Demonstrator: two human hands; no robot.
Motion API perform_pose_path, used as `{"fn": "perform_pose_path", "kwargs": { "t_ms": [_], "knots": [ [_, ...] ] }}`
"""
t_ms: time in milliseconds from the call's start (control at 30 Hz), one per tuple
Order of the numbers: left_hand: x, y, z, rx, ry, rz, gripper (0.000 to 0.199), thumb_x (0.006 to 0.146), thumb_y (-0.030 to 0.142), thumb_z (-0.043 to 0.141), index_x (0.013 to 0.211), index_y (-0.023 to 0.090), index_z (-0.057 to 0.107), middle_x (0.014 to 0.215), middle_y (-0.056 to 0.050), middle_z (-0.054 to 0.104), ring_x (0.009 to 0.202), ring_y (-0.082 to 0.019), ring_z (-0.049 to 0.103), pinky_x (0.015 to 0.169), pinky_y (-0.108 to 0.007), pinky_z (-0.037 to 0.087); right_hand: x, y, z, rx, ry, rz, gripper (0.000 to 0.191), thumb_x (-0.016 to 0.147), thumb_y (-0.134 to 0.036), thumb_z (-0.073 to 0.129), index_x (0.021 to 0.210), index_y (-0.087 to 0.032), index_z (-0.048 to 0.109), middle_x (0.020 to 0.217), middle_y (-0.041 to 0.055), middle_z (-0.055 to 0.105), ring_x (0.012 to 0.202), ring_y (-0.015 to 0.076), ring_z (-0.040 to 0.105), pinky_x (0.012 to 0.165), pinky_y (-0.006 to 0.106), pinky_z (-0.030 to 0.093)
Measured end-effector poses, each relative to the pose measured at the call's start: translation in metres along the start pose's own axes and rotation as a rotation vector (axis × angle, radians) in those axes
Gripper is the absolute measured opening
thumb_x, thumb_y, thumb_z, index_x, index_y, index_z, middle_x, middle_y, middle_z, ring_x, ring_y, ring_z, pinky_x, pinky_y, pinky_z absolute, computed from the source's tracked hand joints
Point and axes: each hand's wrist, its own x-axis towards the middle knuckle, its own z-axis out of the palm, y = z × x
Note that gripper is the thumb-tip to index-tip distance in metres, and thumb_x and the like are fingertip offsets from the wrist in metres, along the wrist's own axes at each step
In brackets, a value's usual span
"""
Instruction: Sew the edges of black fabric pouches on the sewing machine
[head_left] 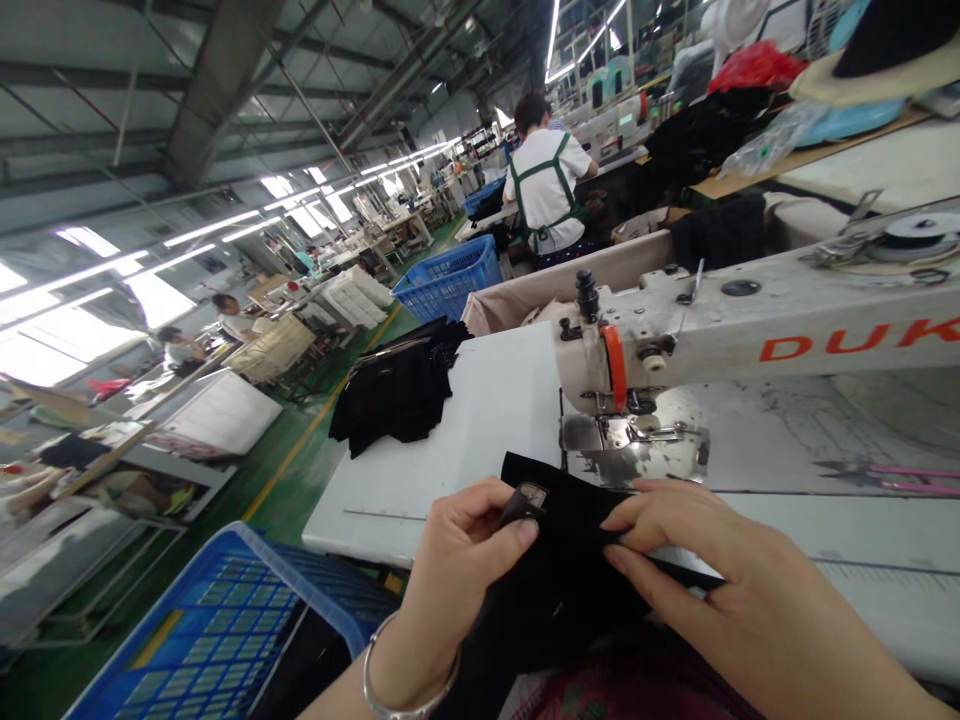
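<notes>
Both of my hands hold a piece of black fabric (570, 590) at the front edge of the sewing table. My left hand (469, 540) pinches its left side, next to a small light label (533, 496). On the right, my right hand (697, 560) grips the fabric between thumb and fingers. Just beyond the cloth is the sewing machine (720, 330), white with an orange part and red lettering; its metal plate (637, 445) lies ahead of my hands. A stack of black fabric pieces (401, 385) rests at the table's far left.
A blue plastic basket (251, 540) with dark cloth inside stands at my lower left. Pink-handled scissors (892, 475) lie on the machine bed at right. Ahead are another blue basket (450, 280), a cloth-lined bin (525, 285) and a seated co-worker (546, 185) facing away.
</notes>
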Motion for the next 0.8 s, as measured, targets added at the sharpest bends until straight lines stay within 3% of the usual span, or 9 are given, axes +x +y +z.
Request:
{"fn": "perform_pose_path", "kwargs": {
  "t_ms": [100,200,333,400,500,600,667,800],
  "knots": [
    [0.001,0.0,0.0,0.036,0.024,-0.017,0.014,0.078,0.025,0.072,0.078,0.012,0.066,0.074,0.0,0.055,0.07,-0.009,0.049,0.064,-0.02,0.039,0.001,-0.001,0.001,0.023,-0.082,0.116,0.007,0.085,-0.02,0.055,0.079,-0.024,0.054,0.088,-0.0015,0.064,0.08,0.016,0.059,0.067,0.029,0.048],
    [0.009,0.022,-0.009,0.12,-0.033,-0.074,0.016,0.078,0.028,0.071,0.082,0.013,0.067,0.076,0.0,0.06,0.071,-0.01,0.053,0.066,-0.021,0.041,0.009,-0.014,-0.006,0.095,-0.205,0.121,0.009,0.085,-0.015,0.053,0.081,-0.023,0.053,0.077,-0.0034,0.062,0.067,0.0123,0.057,0.058,0.024,0.045],
    [0.034,0.08,-0.028,0.418,-0.387,-0.175,0.019,0.08,0.032,0.068,0.089,0.015,0.068,0.082,0.0,0.066,0.073,-0.012,0.057,0.067,-0.021,0.042,0.019,-0.041,-0.018,0.361,-0.377,-0.114,0.022,0.086,-0.011,0.05,0.098,-0.024,0.062,0.09,-0.0015,0.068,0.077,0.0111,0.063,0.066,0.02,0.05],
    [0.053,0.093,-0.034,0.581,-0.571,-0.194,0.021,0.083,0.034,0.064,0.091,0.016,0.068,0.081,0.0,0.066,0.072,-0.012,0.056,0.064,-0.02,0.041,0.018,-0.041,-0.013,0.435,-0.428,-0.169,0.031,0.087,-0.01,0.048,0.109,-0.026,0.063,0.098,-0.0009,0.07,0.084,0.0113,0.066,0.072,0.02,0.051],
    [0.084,0.065,-0.032,0.909,-0.73,-0.081,0.019,0.084,0.034,0.06,0.087,0.016,0.069,0.077,0.002,0.066,0.07,-0.012,0.056,0.061,-0.02,0.04,0.009,-0.013,0.015,0.336,-0.424,-0.164,0.046,0.087,-0.003,0.042,0.122,-0.029,0.059,0.109,-0.003,0.069,0.093,0.0093,0.065,0.082,0.02,0.051],
    [0.116,0.003,-0.019,1.101,-0.591,0.047,0.017,0.082,0.031,0.061,0.082,0.016,0.068,0.073,0.002,0.065,0.066,-0.013,0.057,0.061,-0.021,0.042,0.007,0.035,0.051,-0.158,-0.348,-0.278,0.043,0.084,-0.004,0.05,0.121,-0.024,0.06,0.102,0.0001,0.07,0.086,0.0114,0.066,0.08,0.022,0.052],
    [0.138,-0.034,-0.005,1.154,-0.464,0.117,0.014,0.082,0.028,0.062,0.08,0.016,0.068,0.076,-0.001,0.066,0.071,-0.016,0.058,0.067,-0.025,0.045,0.016,0.063,0.062,-0.298,-0.315,-0.284,0.034,0.086,-0.007,0.052,0.114,-0.02,0.065,0.09,0.0043,0.069,0.081,0.0172,0.064,0.074,0.029,0.053],
    [0.174,-0.065,0.025,1.235,-0.166,0.272,0.018,0.083,0.027,0.064,0.096,0.015,0.068,0.1,-0.011,0.066,0.102,-0.026,0.057,0.089,-0.037,0.044,0.044,0.097,0.051,-0.464,-0.258,-0.287,0.031,0.087,-0.011,0.053,0.114,-0.016,0.066,0.105,0.0144,0.063,0.104,0.0299,0.057,0.087,0.047,0.047]
  ]
}}
